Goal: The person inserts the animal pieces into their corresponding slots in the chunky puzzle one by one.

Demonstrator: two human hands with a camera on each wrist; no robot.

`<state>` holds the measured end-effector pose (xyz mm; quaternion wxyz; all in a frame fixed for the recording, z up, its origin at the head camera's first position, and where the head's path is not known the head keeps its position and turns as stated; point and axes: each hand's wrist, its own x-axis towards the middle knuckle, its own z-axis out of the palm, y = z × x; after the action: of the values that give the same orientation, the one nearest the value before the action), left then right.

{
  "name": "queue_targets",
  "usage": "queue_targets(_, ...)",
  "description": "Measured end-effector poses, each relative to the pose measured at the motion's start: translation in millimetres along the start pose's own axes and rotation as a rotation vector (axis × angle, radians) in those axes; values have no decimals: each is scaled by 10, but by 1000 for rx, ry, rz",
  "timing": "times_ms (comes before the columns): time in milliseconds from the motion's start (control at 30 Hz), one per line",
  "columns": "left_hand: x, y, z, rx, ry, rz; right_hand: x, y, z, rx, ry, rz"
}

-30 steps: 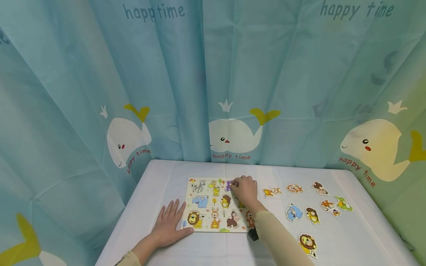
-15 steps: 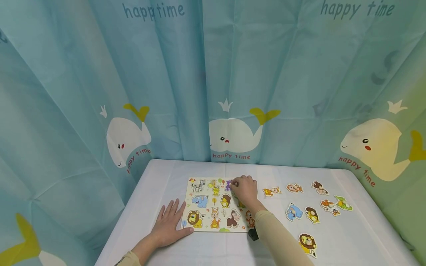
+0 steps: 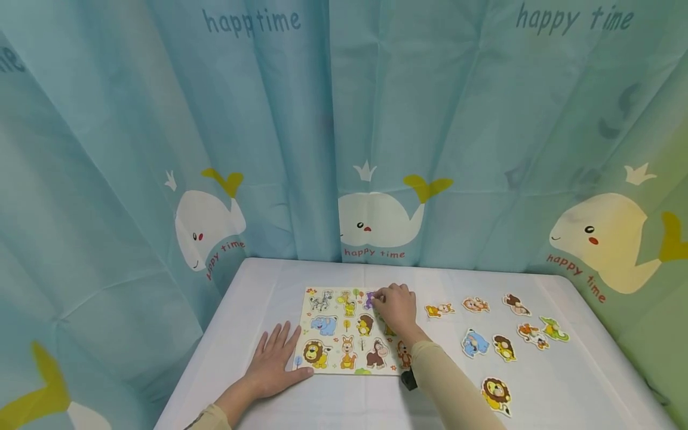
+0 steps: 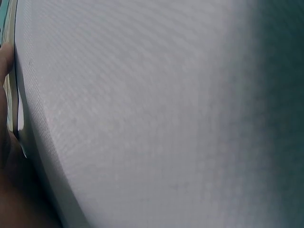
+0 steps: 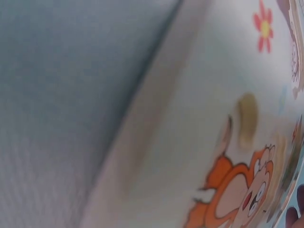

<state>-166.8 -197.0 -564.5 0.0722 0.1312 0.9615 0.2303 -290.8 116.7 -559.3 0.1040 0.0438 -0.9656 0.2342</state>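
Observation:
A wooden animal puzzle board [image 3: 329, 341] lies on the white table [image 3: 333, 406]; several animal pictures fill it. My right hand [image 3: 395, 306] is over the board's top right part, fingers curled on a purple piece [image 3: 369, 299]. Flat on the table lies my left hand [image 3: 274, 360], fingers spread, thumb against the board's lower left edge. The right wrist view shows the board's surface [image 5: 199, 109] close up with an orange animal [image 5: 237, 194]. The left wrist view shows only white tablecloth [image 4: 142, 114] and a bit of my hand.
Several loose animal pieces lie to the right of the board: a lion [image 3: 496, 394], a blue elephant [image 3: 475, 343], a green crocodile [image 3: 553, 328] and others. A teal whale-print curtain [image 3: 344, 131] encloses the table on three sides.

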Motion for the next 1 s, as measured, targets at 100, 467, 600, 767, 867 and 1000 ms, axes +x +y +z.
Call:
queue_targets(100, -8, -17, 31, -15, 13, 19, -6, 20, -25, 10, -18, -14)
queue_targets(467, 36, -78, 105, 37, 19, -22, 45, 161, -477, 79, -14, -48)
queue_targets(600, 35, -91, 107, 33, 28, -19, 41, 194, -706, 98, 12, -70)
queue_targets(767, 44, -103, 124, 37, 19, -27, -11, 226, -937, 122, 49, -105)
queue_targets(867, 43, -103, 127, 34, 14, -30, -59, 254, -1046, 130, 81, -146)
queue_targets(1000, 22, -79, 100, 20, 15, -23, -124, 313, -1188, 143, 119, -177)
